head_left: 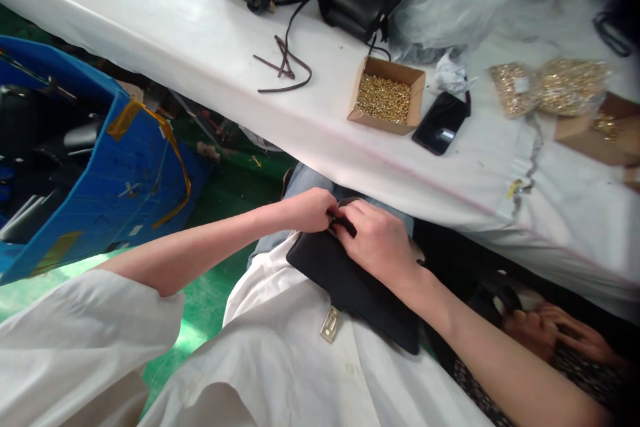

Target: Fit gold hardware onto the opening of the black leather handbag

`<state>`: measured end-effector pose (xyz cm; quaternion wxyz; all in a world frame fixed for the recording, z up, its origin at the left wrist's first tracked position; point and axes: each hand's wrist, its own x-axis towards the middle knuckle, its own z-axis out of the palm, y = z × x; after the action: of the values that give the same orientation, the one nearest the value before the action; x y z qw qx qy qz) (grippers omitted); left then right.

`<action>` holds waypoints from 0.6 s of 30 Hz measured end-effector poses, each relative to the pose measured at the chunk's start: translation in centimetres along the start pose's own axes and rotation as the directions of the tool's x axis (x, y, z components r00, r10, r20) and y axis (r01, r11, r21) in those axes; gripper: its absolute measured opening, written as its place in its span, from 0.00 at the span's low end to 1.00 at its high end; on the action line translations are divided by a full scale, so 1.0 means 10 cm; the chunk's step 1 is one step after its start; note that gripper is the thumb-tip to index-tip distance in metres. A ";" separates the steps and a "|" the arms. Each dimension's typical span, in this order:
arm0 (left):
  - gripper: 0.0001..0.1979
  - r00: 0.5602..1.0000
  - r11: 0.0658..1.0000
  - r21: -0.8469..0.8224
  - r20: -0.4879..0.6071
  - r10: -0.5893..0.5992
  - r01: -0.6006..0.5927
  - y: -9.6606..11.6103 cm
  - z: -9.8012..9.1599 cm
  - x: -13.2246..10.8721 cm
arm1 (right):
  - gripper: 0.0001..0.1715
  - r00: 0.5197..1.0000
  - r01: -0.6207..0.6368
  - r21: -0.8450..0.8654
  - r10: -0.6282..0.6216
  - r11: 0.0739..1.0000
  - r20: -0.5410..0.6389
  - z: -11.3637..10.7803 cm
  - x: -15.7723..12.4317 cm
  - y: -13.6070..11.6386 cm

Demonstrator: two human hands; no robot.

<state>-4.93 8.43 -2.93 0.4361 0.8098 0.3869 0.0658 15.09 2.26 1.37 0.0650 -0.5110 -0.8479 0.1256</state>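
1. A black bag (345,273) lies across the person's lap, in front of a white shirt (280,340), at the near side of the table (210,60); its gold-coloured clasp (330,324) hangs at the near edge.
2. The left hand (317,209) is at the bag's far edge, its fingers curled together and clamped on a dark strip (346,221).
3. The right hand (380,240) reaches over the bag from the right, thumb and fingers closed on the same strip, just beside the left hand. The fingers hide much of the strip.
4. Beyond the hands, on the table, a small carton (381,123) holds gold-coloured pieces (384,99); a dark phone (440,123) lies just to its right.
5. Farther right are clear packets (570,87) of similar pieces. Thin dark cords (285,73) lie to the carton's left, near two black bags at the far side.
6. A blue bin (145,173) stands at the left, on the green floor (205,307).
7. At the right, a co-worker's hands (543,330) show in shadow.
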 end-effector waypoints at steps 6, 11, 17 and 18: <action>0.09 0.997 0.995 -0.073 -0.041 -0.073 0.069 -0.05 0.04 0.02 | 0.09 0.987 -0.154 0.109 0.157 0.982 -0.023 0.06 0.02 -0.01; 0.08 0.994 0.988 -0.129 -0.050 -0.096 0.088 -0.04 0.06 0.06 | 0.08 0.976 -0.214 0.088 0.217 0.973 -0.023 0.08 0.00 -0.01; 0.06 0.994 0.983 -0.163 -0.048 -0.098 0.089 -0.07 0.07 0.09 | 0.11 0.982 -0.188 0.004 0.188 0.982 0.025 0.03 0.01 0.00; 0.06 0.995 0.982 -0.168 -0.043 -0.094 0.086 -0.07 0.08 0.10 | 0.11 0.980 -0.198 -0.007 0.198 0.980 0.033 0.03 0.02 0.00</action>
<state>-4.35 8.83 -4.18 0.4947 0.7504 0.4272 0.0984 14.89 2.41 1.12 0.0368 -0.5909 -0.7940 0.1383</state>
